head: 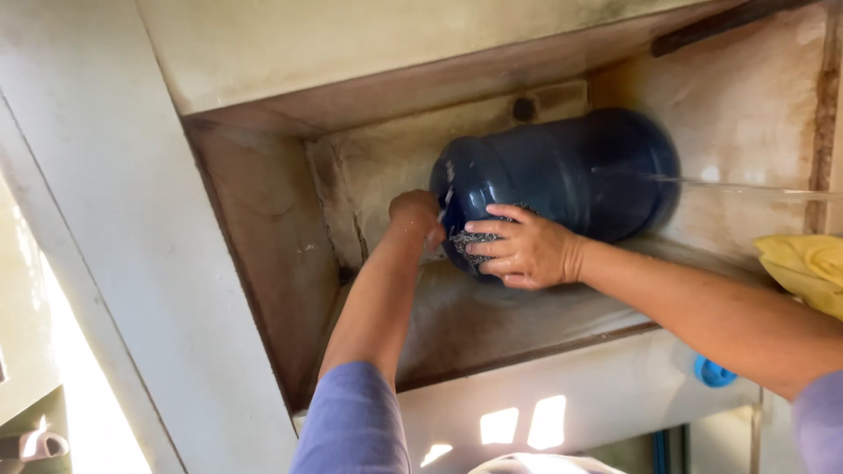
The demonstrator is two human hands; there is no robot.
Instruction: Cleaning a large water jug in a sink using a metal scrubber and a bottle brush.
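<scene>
A large dark blue water jug point(571, 171) lies on its side in a deep stone sink point(263, 237). My left hand point(418, 216) grips the jug at its neck end. My right hand point(524, 250) presses a grey metal scouring pad point(470, 240) against the jug's shoulder. A thin stream of water point(746, 186) runs in from the right onto the jug's base.
A yellow cloth point(808, 268) lies on the sink's right rim. Below the front wall sits a blue cap point(713, 375). A dark drain hole point(523, 109) shows in the back of the basin. A pale wall point(105, 219) borders the left.
</scene>
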